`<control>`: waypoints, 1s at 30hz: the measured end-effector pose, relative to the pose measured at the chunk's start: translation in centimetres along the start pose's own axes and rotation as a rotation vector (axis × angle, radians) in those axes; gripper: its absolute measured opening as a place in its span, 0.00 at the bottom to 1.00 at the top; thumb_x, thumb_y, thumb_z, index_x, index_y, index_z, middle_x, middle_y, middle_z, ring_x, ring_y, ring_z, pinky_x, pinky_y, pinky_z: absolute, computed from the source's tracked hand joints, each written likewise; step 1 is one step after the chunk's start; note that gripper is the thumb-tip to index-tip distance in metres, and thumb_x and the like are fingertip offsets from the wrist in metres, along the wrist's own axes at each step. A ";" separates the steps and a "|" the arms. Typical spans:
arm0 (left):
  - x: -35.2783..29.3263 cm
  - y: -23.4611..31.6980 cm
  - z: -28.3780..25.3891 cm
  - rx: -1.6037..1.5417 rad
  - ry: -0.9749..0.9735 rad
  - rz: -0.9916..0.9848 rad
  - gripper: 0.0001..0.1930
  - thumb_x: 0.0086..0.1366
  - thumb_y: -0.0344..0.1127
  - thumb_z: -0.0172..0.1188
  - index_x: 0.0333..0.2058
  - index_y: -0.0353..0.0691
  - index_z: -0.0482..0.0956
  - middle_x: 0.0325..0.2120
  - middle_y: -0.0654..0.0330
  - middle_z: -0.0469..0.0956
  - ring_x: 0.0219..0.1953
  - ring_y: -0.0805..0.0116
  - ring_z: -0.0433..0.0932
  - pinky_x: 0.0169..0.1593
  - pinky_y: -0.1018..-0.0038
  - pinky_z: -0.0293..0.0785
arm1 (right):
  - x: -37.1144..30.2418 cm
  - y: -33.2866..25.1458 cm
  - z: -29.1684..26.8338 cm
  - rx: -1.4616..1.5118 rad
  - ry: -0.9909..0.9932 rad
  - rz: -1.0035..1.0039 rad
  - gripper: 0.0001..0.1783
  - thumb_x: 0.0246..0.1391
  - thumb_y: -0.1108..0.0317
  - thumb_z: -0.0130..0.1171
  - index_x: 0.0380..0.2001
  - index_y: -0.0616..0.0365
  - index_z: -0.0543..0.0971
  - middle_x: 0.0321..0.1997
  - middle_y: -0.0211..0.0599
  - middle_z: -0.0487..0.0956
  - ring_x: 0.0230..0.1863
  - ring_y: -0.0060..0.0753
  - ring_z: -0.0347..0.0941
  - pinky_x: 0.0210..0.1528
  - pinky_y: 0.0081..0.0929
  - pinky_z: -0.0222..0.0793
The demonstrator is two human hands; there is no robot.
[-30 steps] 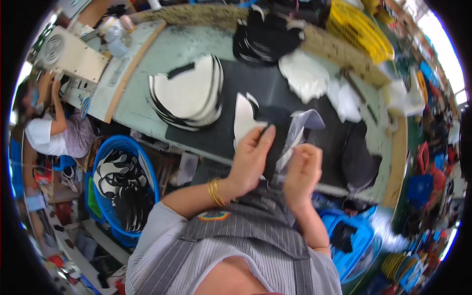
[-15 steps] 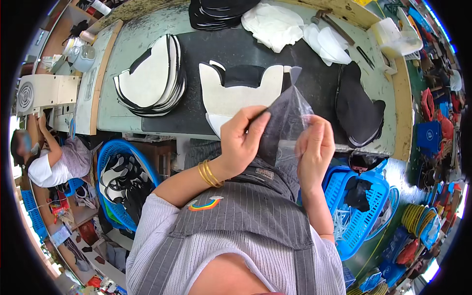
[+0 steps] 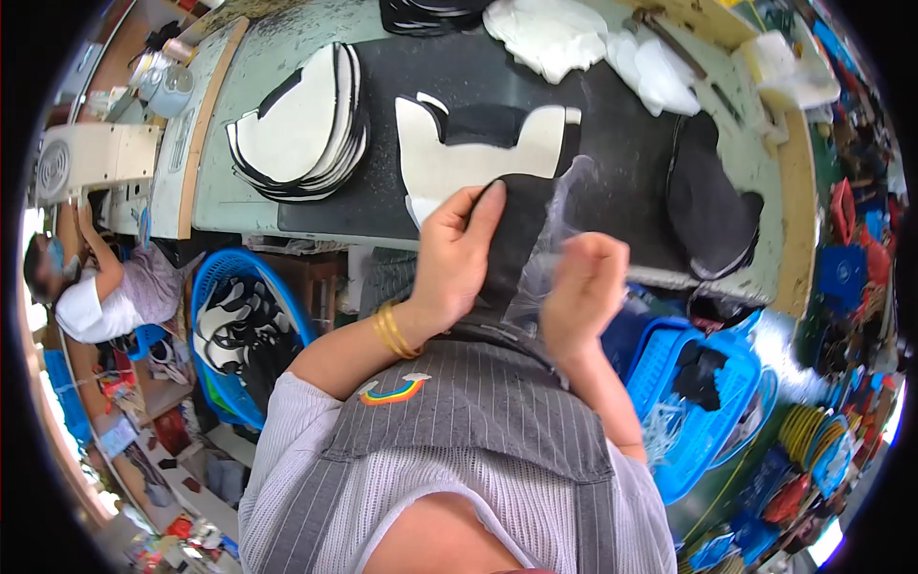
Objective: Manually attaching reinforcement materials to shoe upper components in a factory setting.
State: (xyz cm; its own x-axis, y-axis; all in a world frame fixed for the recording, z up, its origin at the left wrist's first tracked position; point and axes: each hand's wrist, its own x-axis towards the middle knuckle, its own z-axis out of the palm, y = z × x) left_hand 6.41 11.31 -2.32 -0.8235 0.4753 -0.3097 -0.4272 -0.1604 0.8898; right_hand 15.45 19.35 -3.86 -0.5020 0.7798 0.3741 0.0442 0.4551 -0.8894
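My left hand [image 3: 451, 253] pinches a dark fabric piece [image 3: 512, 234] by its edge, thumb on top, in front of the table's near edge. A thin clear plastic film [image 3: 552, 234] runs along that piece's right side, partly lifted off it. My right hand [image 3: 585, 287] is closed on the film, slightly smeared by motion; its fingertips are partly hidden. Just beyond my left hand lies a white cut piece [image 3: 459, 163] with dark parts, flat on the black mat [image 3: 382, 96].
White and black cut pieces [image 3: 296, 134] are stacked at left, black pieces [image 3: 708, 201] at right. White sheets [image 3: 545, 38] and a hammer [image 3: 674, 43] lie at the back. Blue baskets [image 3: 306, 320] [image 3: 660, 368] flank me. A co-worker [image 3: 105, 287] sits at far left.
The film has come further off the dark piece, baring more of it. My right hand has moved down and to the left with the film. The view has shifted slightly.
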 end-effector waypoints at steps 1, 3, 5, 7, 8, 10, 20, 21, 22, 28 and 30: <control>-0.6 0.5 -1.0 0.125 -0.040 0.040 0.12 0.66 0.38 0.56 0.35 0.33 0.78 0.24 0.73 0.73 0.26 0.88 0.64 0.29 0.86 0.62 | -0.2 0.5 -1.3 0.041 -0.017 0.165 0.10 0.65 0.65 0.45 0.29 0.56 0.68 0.17 0.19 0.63 0.17 0.10 0.55 0.17 0.13 0.49; -1.9 1.5 -2.0 0.275 -0.131 0.113 0.11 0.66 0.36 0.57 0.37 0.32 0.78 0.26 0.71 0.75 0.29 0.87 0.67 0.33 0.86 0.65 | -1.7 2.8 -4.3 0.041 -0.027 0.383 0.12 0.65 0.64 0.45 0.27 0.55 0.68 0.17 0.17 0.62 0.17 0.08 0.53 0.17 0.12 0.47; -1.4 2.4 -2.6 0.332 -0.129 0.047 0.11 0.66 0.35 0.56 0.37 0.31 0.78 0.28 0.69 0.77 0.32 0.86 0.70 0.37 0.86 0.67 | -4.3 6.8 -7.9 -0.127 0.003 0.488 0.12 0.64 0.64 0.47 0.27 0.57 0.69 0.17 0.23 0.65 0.17 0.13 0.57 0.19 0.15 0.52; 0.1 3.8 -2.8 0.229 -0.142 0.020 0.11 0.66 0.35 0.56 0.37 0.31 0.78 0.28 0.68 0.77 0.32 0.84 0.72 0.37 0.85 0.69 | -8.2 12.9 -12.3 -0.505 0.040 0.441 0.12 0.63 0.62 0.47 0.29 0.58 0.72 0.17 0.34 0.71 0.16 0.30 0.64 0.21 0.25 0.61; 0.5 5.3 -2.8 0.163 -0.130 0.021 0.11 0.66 0.34 0.55 0.37 0.30 0.78 0.29 0.67 0.77 0.32 0.83 0.73 0.37 0.84 0.70 | -10.6 16.0 -15.1 -0.761 0.040 0.328 0.13 0.64 0.61 0.46 0.31 0.58 0.73 0.17 0.39 0.73 0.15 0.41 0.66 0.21 0.30 0.64; 2.2 7.7 -2.2 0.197 -0.240 0.106 0.09 0.66 0.35 0.55 0.38 0.34 0.78 0.29 0.63 0.79 0.31 0.83 0.74 0.36 0.83 0.71 | -16.3 20.1 -23.1 -1.150 -0.475 0.705 0.16 0.63 0.58 0.44 0.36 0.58 0.75 0.28 0.47 0.77 0.29 0.55 0.71 0.34 0.42 0.68; -4.2 7.7 -1.1 1.093 -1.045 1.291 0.19 0.52 0.49 0.62 0.35 0.41 0.79 0.16 0.70 0.61 0.16 0.78 0.66 0.16 0.79 0.61 | 0.8 -0.8 -4.5 1.393 -0.612 1.209 0.33 0.61 0.44 0.39 0.57 0.61 0.66 0.59 0.44 0.70 0.58 0.42 0.67 0.60 0.43 0.62; -4.3 8.1 -2.3 0.956 -0.975 1.183 0.21 0.51 0.53 0.64 0.35 0.40 0.79 0.17 0.70 0.63 0.15 0.76 0.65 0.17 0.79 0.61 | 1.3 -1.1 -3.7 1.462 -0.595 1.210 0.31 0.60 0.47 0.41 0.57 0.61 0.66 0.59 0.44 0.69 0.58 0.43 0.67 0.61 0.43 0.61; -4.2 8.0 -4.2 0.955 -0.785 1.156 0.17 0.57 0.52 0.59 0.30 0.43 0.76 0.20 0.67 0.69 0.20 0.77 0.70 0.20 0.81 0.65 | 2.0 -1.2 -3.1 1.536 -0.571 1.205 0.30 0.60 0.51 0.42 0.57 0.61 0.66 0.59 0.45 0.69 0.58 0.44 0.67 0.62 0.44 0.60; -0.2 3.6 -8.5 -0.169 -0.635 -0.513 0.32 0.69 0.59 0.35 0.50 0.37 0.74 0.43 0.59 0.78 0.47 0.71 0.75 0.54 0.72 0.66 | 3.1 -3.1 -0.7 1.630 -0.734 1.143 0.31 0.59 0.53 0.43 0.60 0.62 0.61 0.62 0.47 0.66 0.62 0.48 0.62 0.64 0.47 0.54; 0.0 2.5 -6.6 -0.848 -0.553 -0.656 0.28 0.70 0.55 0.39 0.55 0.37 0.68 0.50 0.56 0.74 0.52 0.68 0.74 0.56 0.69 0.67 | 3.0 -3.1 -0.4 1.567 -0.627 1.248 0.31 0.60 0.53 0.42 0.60 0.63 0.61 0.62 0.47 0.65 0.63 0.48 0.61 0.65 0.46 0.53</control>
State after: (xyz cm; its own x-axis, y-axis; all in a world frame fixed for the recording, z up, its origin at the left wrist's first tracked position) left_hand 2.85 5.27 -2.28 -0.1755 0.9520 -0.2507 -0.9845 -0.1685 0.0491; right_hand 14.10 20.43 0.14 -0.9593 -0.0562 -0.2768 0.0835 -0.9926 -0.0878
